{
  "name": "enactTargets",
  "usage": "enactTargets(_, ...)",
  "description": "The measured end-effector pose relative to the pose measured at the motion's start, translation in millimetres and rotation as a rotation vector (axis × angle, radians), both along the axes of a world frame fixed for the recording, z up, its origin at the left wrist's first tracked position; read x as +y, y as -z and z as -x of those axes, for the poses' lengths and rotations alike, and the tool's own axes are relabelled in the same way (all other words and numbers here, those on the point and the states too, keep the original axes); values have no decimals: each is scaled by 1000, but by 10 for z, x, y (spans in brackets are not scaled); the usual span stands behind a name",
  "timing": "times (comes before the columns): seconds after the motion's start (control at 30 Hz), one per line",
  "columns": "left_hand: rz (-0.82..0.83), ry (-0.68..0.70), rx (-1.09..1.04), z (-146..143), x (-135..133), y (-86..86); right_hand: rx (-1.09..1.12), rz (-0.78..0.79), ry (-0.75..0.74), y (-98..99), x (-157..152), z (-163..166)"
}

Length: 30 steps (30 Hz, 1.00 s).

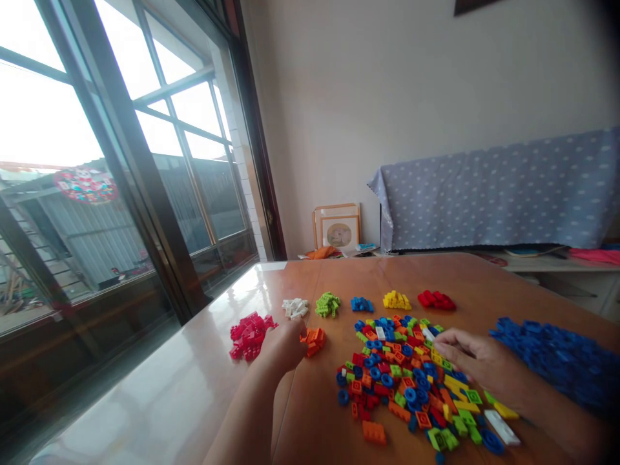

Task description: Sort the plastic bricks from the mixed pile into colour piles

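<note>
A mixed heap of small coloured bricks (402, 378) lies in front of me on the wooden table (484, 284). My right hand (477, 361) rests on the heap's right side with fingers bent, fingertips touching bricks near the top. My left hand (285, 345) reaches to a small orange pile (313, 339), fingers curled at it; whether it holds a brick is hidden. Sorted piles lie around: dark red (249, 334), white (295, 307), green (328, 303), blue (361, 304), yellow (396, 299), red (436, 299).
A large pile of blue bricks (557, 361) covers the table's right side. A big window (121, 194) runs along the left. Behind the table stand a cloth-covered piece of furniture (494, 194) and framed pictures (338, 227) against the wall.
</note>
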<state>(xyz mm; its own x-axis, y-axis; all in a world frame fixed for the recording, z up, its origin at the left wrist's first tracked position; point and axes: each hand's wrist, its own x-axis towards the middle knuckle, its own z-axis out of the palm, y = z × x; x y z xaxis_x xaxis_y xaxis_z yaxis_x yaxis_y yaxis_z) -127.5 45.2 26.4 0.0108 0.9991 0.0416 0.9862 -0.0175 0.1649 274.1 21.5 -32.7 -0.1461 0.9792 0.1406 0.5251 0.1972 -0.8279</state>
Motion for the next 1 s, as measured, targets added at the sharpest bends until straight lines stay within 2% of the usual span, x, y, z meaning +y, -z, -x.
enactTargets(0.07,-29,48,-10,-74,-36,-37,7,-20,16,-36,-12,9)
enactTargets(0.17,-77,192,-73,-214,-90,-47,-8,-56,40,-68,-10,9)
enactTargets(0.37,-20,393,-197,-488,-191,60,-125,-161,76,-46,41,-1)
enactTargets(0.5,43,439,-195,-615,-255,78,-330,-258,-35,-27,7,94)
enactTargets(0.67,81,485,-193,-712,-289,53,-498,-231,-166,8,-38,191)
enactTargets(0.87,63,490,-206,-743,-261,100,-490,-284,-106,-49,-9,79)
enactTargets(1.0,36,526,-218,-765,-243,138,-528,-256,1,-83,-5,26)
